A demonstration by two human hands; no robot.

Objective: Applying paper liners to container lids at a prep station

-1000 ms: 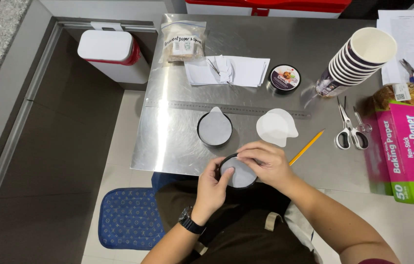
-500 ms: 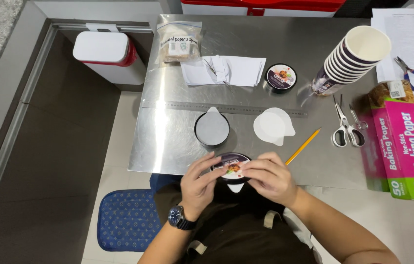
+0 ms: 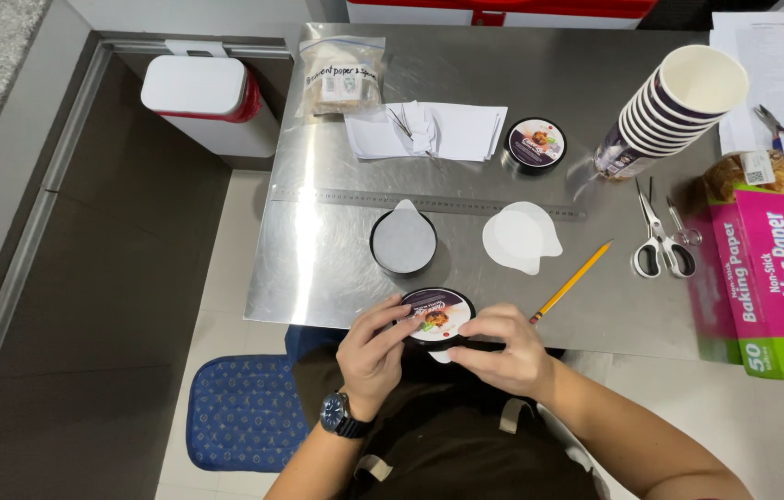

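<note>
Clasping the round lid at the table edge, left hand and right hand grip it.

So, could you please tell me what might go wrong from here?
The lidded cup sits at the table's near edge, held by the left hand and right hand; it could slip off into the lap. A paper tab pokes out under the lid and may tear or bunch. The pencil by the right hand might get knocked away.
</note>
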